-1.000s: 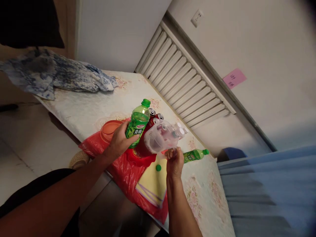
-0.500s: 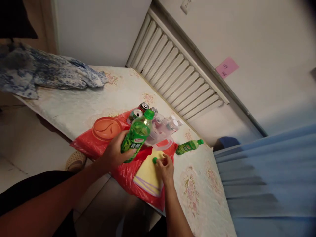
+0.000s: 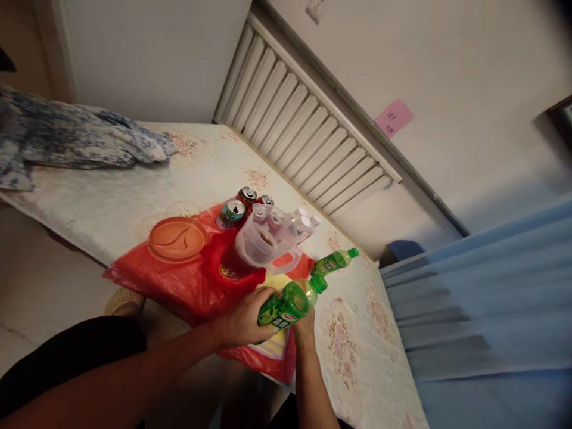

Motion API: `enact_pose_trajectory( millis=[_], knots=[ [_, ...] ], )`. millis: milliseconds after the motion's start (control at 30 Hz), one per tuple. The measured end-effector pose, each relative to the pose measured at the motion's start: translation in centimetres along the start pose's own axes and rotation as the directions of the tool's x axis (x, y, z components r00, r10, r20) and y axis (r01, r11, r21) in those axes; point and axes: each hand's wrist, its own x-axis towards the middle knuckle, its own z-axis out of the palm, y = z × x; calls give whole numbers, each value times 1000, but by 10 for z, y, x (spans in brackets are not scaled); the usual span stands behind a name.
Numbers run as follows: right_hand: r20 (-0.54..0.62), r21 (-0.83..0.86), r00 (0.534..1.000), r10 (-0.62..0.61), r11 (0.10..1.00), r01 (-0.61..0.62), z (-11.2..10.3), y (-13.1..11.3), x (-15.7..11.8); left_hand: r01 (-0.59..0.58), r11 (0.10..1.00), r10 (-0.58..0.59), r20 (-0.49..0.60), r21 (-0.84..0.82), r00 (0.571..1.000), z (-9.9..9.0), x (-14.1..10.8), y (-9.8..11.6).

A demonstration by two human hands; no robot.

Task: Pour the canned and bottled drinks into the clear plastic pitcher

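In the head view, the left hand (image 3: 250, 319) has its grip closed around the body of a green bottle (image 3: 288, 307), which is tilted with its neck up toward the right, held above the near side of the tabletop (image 3: 357, 333). The right hand (image 3: 304, 326) is just behind the bottle and mostly hidden by it, so I cannot tell how wide its grip is or whether it touches the bottle. Partly covered by the left hand and the bottle, a yellow cloth (image 3: 273, 348) lies on a red plastic sheet (image 3: 156, 283) that reaches the near edge of the tabletop. Beyond the left hand, a clear pitcher (image 3: 263, 241) with dark liquid in it stands upright, its handle toward the right. To its left, an orange round lid (image 3: 177, 239) lies flat on the sheet. A blue-green can (image 3: 231, 214) and red cans (image 3: 247, 195) stand close together behind the pitcher, on its left, and bottles with white caps (image 3: 304, 223) stand behind it on the right. Another green bottle (image 3: 334, 262) lies on its side near the far right corner. A patterned cloth (image 3: 89, 137) lies at the left end of the tabletop.
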Motion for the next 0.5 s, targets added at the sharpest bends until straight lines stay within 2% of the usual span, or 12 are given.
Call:
enact_pose_trajectory(
  millis=[100,167,233,333,500],
  knots=[
    [-48,185,986,157,972,-146,-25,-2,-10,-10,1000,10,3,13,1000,11,9,-5],
    [-53,306,983,177,940,-152,-44,-7,-12,-23,999,23,-7,24,1000,18,15,-11],
    [-72,372,986,152,921,-114,-64,-19,-8,-29,999,29,-10,46,1000,24,21,-17],
    [-67,380,995,71,924,-40,-91,-44,4,-34,996,35,-9,78,999,32,30,-26],
    [51,201,994,-99,976,87,-117,-91,21,-28,997,28,8,66,1000,35,39,-25]
  ],
)
